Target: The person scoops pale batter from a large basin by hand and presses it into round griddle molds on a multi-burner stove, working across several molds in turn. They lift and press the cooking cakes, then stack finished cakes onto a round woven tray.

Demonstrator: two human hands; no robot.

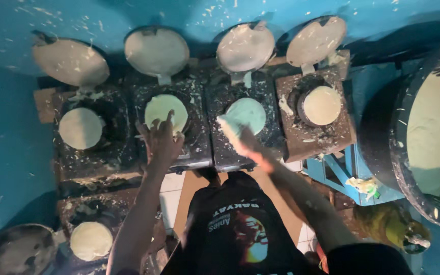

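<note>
Four small black stoves stand in a row, each with a round hot plate covered in pale batter and a raised round lid behind it. My left hand reaches with fingers spread onto the near edge of the second plate's batter disc. My right hand is coated in batter and blurred; it presses a lump of dough against the third plate's disc. The first disc and the fourth disc lie untouched.
A large dark basin holding pale batter sits at the right on a blue stand. Another stove with a batter disc is at the lower left. Blue splattered wall lies behind and to the left. My dark shirt fills the bottom centre.
</note>
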